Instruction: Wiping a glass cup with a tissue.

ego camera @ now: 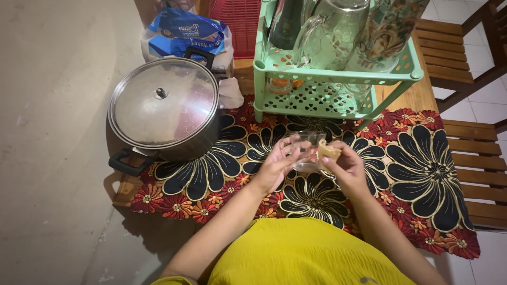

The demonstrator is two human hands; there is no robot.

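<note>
My left hand (279,162) grips a small clear drinking glass (308,142) just above the flowered tablecloth (422,158). My right hand (346,163) pinches a small tan folded cloth or paper (328,151) against the glass's rim. Both hands meet in front of the green plastic rack (338,79). How far the cloth reaches into the glass is hidden by my fingers.
A large steel pot with a glass lid (163,108) stands to the left. The green rack holds a glass jug (332,31) and a patterned container (388,29). A blue-and-white plastic bag (185,34) lies behind the pot. Wooden chairs (475,169) stand at the right.
</note>
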